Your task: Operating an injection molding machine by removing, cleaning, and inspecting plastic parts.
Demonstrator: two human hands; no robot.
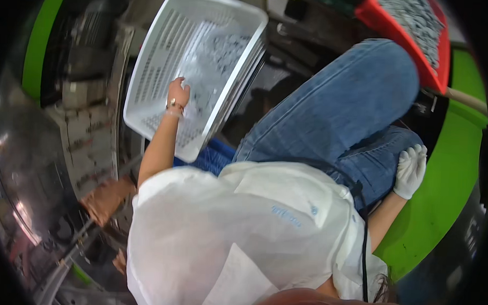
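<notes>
My left hand (178, 95), bare and with a bracelet at its wrist, is over the inside of a white slotted plastic basket (153, 58). Its thumb stands apart from the fingers, and nothing shows in it. Many small grey pieces (220, 52) lie in the basket, too small to name; some sit in what looks like clear plastic lining. In a white glove, my right hand (411, 172) rests beside my thigh, fingers loosely bent and slightly apart, with no object visible in it.
A red bin (443, 57) full of small grey pieces (412, 21) stands at the far right. Green surfaces (441, 197) run along my right side. Machinery and a brown wrapped piece (109, 200) are at left. Something blue (211, 155) lies under the basket's near end.
</notes>
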